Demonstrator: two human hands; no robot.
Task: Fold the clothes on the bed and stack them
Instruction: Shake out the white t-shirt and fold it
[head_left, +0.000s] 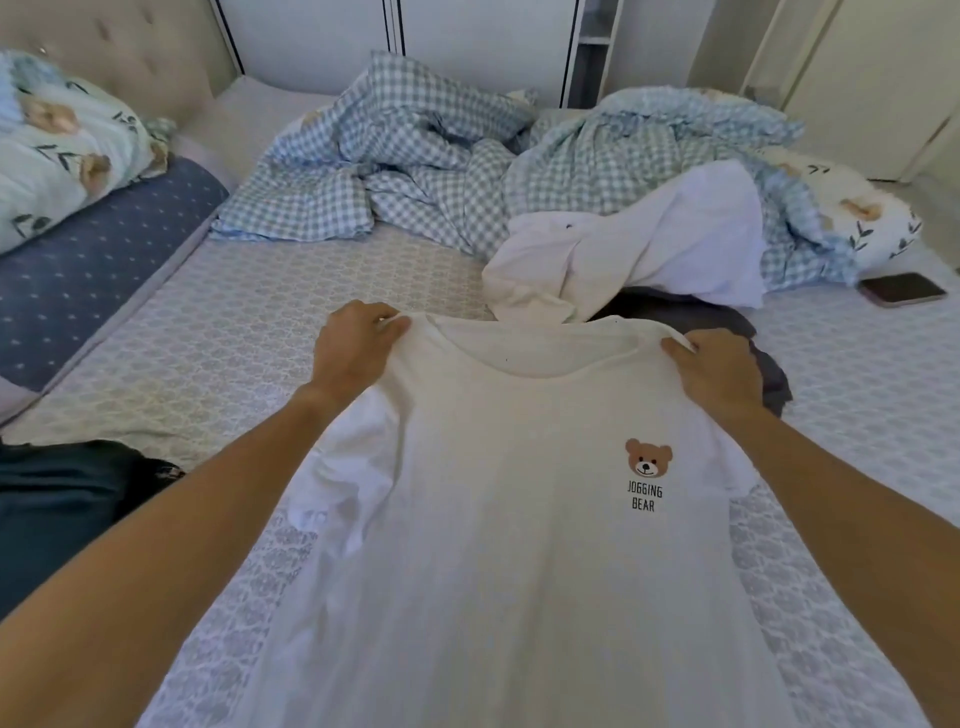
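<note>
Two hands, the left hand (358, 343) and right hand (719, 371), each pinch a shoulder of the white T-shirt (519, 519) over the bed's (260, 312) near edge, print up; best lay it down taut and smooth before folding the sleeves in.

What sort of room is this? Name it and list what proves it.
Almost certainly a home bedroom. A bed with a patterned sheet fills the view, a padded headboard stands at its far left, and a rumpled checked duvet and printed pillow lie on it.
</note>
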